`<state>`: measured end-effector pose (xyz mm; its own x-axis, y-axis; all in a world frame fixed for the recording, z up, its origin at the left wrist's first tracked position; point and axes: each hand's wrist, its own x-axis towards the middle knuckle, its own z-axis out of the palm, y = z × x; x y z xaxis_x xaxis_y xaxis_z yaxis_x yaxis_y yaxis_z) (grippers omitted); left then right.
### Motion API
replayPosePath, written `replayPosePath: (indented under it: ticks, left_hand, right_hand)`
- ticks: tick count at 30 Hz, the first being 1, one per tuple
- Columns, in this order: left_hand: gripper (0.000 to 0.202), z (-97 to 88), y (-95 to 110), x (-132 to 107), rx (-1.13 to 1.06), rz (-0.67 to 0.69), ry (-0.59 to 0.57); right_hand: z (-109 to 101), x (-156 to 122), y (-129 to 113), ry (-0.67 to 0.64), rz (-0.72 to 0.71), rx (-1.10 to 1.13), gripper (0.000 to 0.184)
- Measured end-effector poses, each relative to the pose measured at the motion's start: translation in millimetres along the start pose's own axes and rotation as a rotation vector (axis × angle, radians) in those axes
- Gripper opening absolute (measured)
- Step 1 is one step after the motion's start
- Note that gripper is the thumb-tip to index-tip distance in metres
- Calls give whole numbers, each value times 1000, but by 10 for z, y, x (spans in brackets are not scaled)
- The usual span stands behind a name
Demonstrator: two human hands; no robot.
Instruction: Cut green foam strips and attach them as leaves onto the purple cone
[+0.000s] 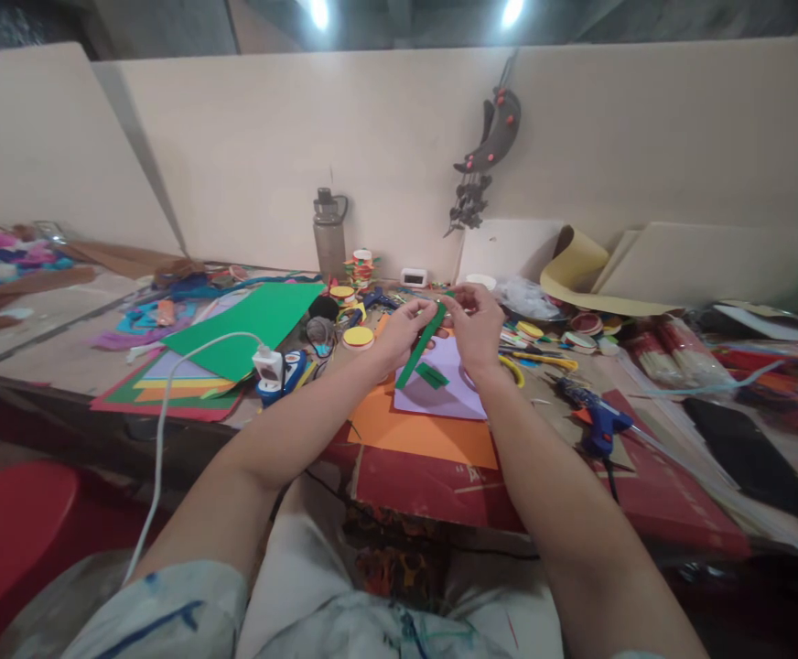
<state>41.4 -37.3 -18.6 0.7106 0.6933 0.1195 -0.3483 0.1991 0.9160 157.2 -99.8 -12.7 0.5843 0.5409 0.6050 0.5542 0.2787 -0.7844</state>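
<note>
Both my hands are raised over the desk and pinch the top of a long green paper strip (420, 348). My left hand (403, 331) grips it from the left, my right hand (478, 328) from the right. The strip hangs down and leftward from my fingers. Below it a small green paper piece (433, 374) lies on a lilac sheet (455, 392), which rests on an orange sheet (421, 432) and a red board (433, 487).
A blue glue gun (600, 423) lies right of the sheets. A stack of coloured paper topped by a green sheet (248, 320) sits left, with a white plug and cable (268, 365). A water bottle (328, 236) stands at the back wall. Tape rolls, scissors and a black phone (749, 453) crowd the right.
</note>
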Motion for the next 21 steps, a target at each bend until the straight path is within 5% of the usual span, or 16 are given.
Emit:
replayPosePath:
  ticks: [11,21]
  left_hand:
    - [25,-1,35,-8,-88,28,-53]
    - [36,-81,44,37,-20,32,-80]
  right_hand:
    - [4,-11,17,-13,-63,-27,17]
    - [24,79,140,-119,114,256,26]
